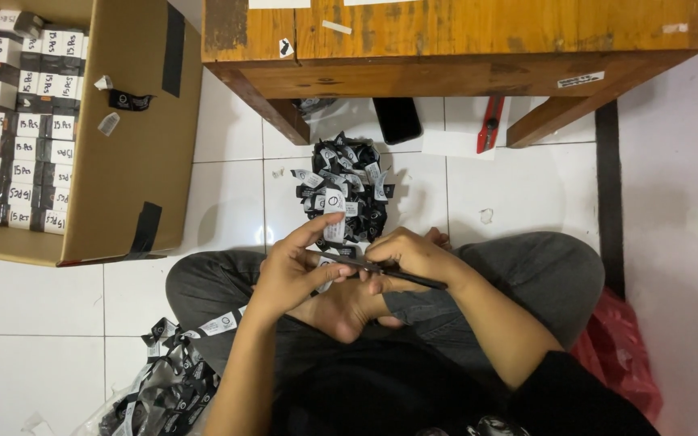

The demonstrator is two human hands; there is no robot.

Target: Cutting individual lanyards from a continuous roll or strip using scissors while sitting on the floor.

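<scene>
Hands together: left hand (292, 270) pinched label stack (334, 218), right hand (409, 257) clamped black pen (389, 273); stack liable to slip, scattering.

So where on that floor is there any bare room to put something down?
Bare white tile lies right of the black-and-white tag pile, between the wooden table leg and the person's knee. More shows below the cardboard box, at lower left. It is crowded around the hands and by the bag of tags.
</scene>
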